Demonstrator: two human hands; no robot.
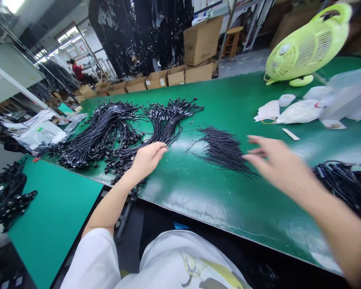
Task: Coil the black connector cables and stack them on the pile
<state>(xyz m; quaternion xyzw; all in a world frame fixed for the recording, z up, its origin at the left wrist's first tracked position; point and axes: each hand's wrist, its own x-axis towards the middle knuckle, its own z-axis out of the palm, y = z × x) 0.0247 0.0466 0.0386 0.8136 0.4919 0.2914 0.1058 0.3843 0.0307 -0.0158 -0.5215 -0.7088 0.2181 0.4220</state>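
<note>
Two cable piles lie on the green bench [204, 192]. The left hand [147, 158] curls over the connector-tipped cable bundle [159, 124] near the front edge; whether it grips cannot be told. Pinching close to the ends would likely keep strands together. The right hand [273, 160], spread wide and empty, hovers beside the thin black wires [222, 149], which fan out mid-bench.

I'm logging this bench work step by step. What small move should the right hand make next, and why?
Probably lower the right hand onto the pile of thin black strands and pinch a few: it is spread open, blurred, right at the pile's edge, while the left hand rests on the cable bundle.
</note>
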